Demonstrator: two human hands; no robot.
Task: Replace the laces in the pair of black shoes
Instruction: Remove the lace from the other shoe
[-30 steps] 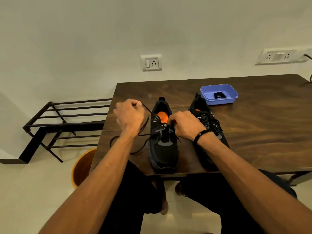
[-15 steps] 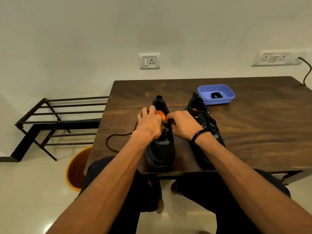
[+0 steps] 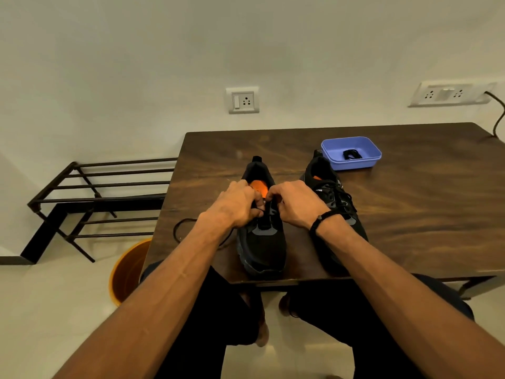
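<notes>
Both hands, left (image 3: 240, 203) and right (image 3: 293, 203), curled together over the near shoe (image 3: 262, 242) on the table (image 3: 410, 214), probably pinching its lace (image 3: 183, 228) for threading, grip itself hidden.

A dark wooden worktop (image 3: 410, 214) stands against a pale wall (image 3: 136, 64); a white socket (image 3: 242, 100) with a switch sits on the wall above its far edge; a wider socket strip (image 3: 448, 93) is fixed further right, with a black cable (image 3: 498, 113) hanging from it to the worktop's corner; a black metal rack (image 3: 103, 198) stands on the floor (image 3: 41, 310) at the left; an orange bucket (image 3: 128, 272) sits just beside the worktop's near left corner, partly under it.
</notes>
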